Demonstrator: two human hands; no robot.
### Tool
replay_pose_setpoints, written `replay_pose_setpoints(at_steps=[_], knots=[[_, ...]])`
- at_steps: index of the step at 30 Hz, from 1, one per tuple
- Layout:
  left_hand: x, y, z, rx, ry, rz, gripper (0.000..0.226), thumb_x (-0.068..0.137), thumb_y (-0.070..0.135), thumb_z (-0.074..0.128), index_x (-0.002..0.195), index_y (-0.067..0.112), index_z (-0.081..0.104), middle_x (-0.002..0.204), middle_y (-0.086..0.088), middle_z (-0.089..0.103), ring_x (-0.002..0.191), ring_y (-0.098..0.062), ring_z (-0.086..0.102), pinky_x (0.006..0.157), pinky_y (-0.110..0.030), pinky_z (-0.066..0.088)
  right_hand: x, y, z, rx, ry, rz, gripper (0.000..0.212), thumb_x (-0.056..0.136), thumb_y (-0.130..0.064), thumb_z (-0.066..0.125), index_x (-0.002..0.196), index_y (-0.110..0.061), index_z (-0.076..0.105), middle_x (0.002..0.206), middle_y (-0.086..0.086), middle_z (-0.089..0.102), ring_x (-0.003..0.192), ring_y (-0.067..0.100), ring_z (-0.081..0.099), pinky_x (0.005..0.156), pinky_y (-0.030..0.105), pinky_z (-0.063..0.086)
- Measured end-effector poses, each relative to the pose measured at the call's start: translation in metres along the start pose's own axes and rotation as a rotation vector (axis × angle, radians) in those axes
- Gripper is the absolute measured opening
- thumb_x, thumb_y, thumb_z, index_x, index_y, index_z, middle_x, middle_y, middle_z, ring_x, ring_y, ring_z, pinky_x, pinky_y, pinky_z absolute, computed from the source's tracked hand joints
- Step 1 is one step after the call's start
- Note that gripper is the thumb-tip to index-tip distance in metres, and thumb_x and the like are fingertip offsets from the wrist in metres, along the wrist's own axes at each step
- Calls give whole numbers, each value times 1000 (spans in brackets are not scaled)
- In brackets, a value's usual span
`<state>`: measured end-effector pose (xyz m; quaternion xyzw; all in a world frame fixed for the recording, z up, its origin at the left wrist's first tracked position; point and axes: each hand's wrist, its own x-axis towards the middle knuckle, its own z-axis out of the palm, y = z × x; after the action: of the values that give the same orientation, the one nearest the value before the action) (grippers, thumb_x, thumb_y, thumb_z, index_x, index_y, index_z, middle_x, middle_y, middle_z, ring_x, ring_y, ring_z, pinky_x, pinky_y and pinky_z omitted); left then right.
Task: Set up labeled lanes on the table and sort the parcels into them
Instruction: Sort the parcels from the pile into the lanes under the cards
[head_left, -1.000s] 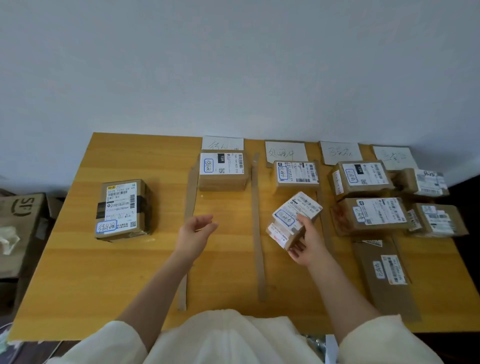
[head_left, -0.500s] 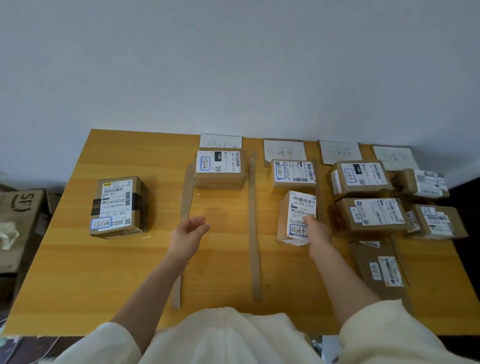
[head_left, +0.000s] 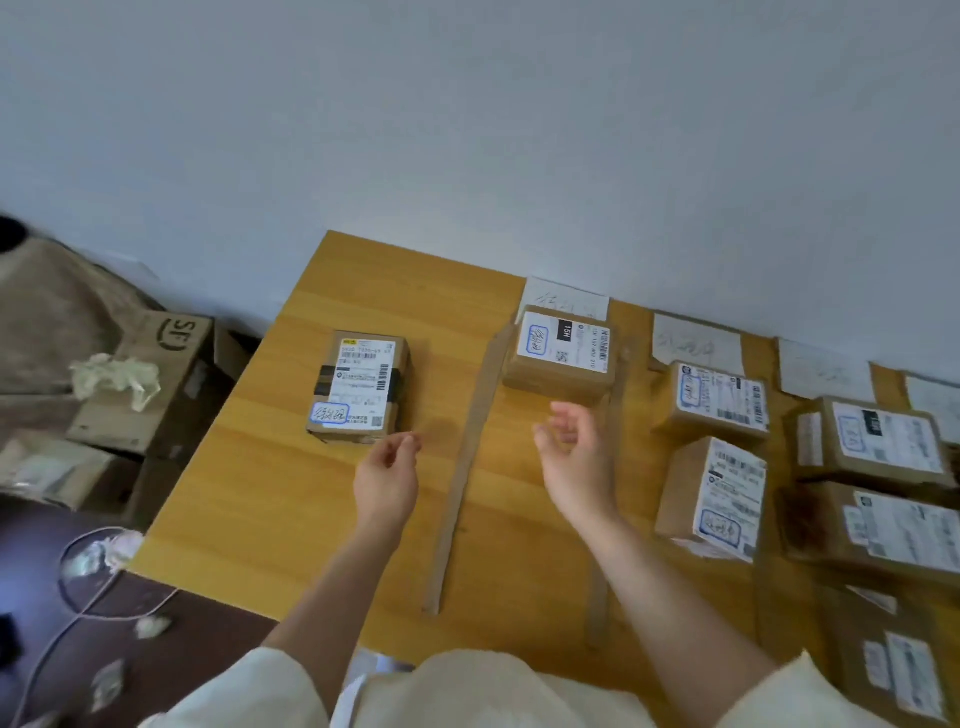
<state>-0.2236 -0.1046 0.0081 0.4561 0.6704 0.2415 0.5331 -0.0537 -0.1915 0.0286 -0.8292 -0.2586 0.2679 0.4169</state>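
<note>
Hovering above bench (head_left: 249, 499): left hand (head_left: 387, 480) empty, fingers loosely curled, at 5 o'clock of unsorted parcel (head_left: 358, 387); right hand (head_left: 576, 457) empty, relaxed.

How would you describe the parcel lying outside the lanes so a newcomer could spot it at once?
Start at the yellow wooden table and look at its left part, left of the leftmost brown cardboard divider strip. There a small brown cardboard box sits alone, just beyond the left hand. Unlike the other parcels, it has a black tape band across its middle and no white paper lane label behind it.
</note>
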Motion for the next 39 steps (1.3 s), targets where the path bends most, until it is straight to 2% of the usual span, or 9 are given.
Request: replay_pose_setpoints(at_steps=[4,6,9,12,19,24,28,34,39], knots=[[21,-4,-39,-112,233,-60,16,94,20,52,108,17,60,103,-1,64,97,-21,60,80,-33,48,-1,-33,54,-37,-381,118,38,98,-32,54,133,-19,51,112,-8,56,103,10,53,81,21,42],[33,-7,-56,-143,281,-88,24,93,18,53,117,19,55,111,0,59,98,-19,58,78,-32,47,0,-44,79,-71,-481,149,41,100,-34,50,137,-18,49,124,-2,56,109,12,52,87,23,39],[53,-14,-76,-114,264,-129,40,93,20,54,132,23,47,126,3,53,111,-18,54,92,-40,50,4,-55,112,-98,-538,195,45,101,-34,47,141,-14,45,138,4,52,124,19,50,95,26,38],[68,-14,-87,-102,190,-126,47,94,20,52,139,26,43,136,5,49,122,-17,49,100,-42,46,8,-63,136,-90,-519,255,49,101,-33,47,144,-10,41,144,7,50,129,22,48,101,28,36],[92,-7,-91,-104,-19,-62,48,97,25,52,144,23,42,145,7,46,133,-13,42,101,-27,37,12,-71,161,-68,-483,361,59,101,-40,46,151,-14,31,151,2,42,136,24,41,109,37,33],[101,-6,-89,-118,-105,-81,43,96,29,52,139,24,50,130,6,61,119,-12,55,97,-28,43,10,-76,169,16,-495,370,43,99,-39,48,137,-19,50,138,-2,56,115,16,53,90,29,38],[95,3,-88,-188,-138,-49,38,94,26,58,132,24,56,120,9,66,111,-9,60,93,-27,44,10,-76,161,144,-375,387,53,94,-46,55,139,-21,42,133,-6,53,117,14,50,92,30,37],[81,17,-76,-214,-227,-39,28,95,24,54,121,28,63,114,7,68,106,-8,61,96,-33,47,13,-65,132,344,-260,451,45,85,-45,68,120,-29,44,112,-9,61,105,10,56,103,42,44],[67,20,-60,-189,-281,-61,20,97,24,50,106,27,67,105,2,71,93,-15,60,90,-38,48,3,-44,100,489,-217,473,65,77,-40,79,129,-25,43,116,-2,67,106,14,63,97,36,50]])
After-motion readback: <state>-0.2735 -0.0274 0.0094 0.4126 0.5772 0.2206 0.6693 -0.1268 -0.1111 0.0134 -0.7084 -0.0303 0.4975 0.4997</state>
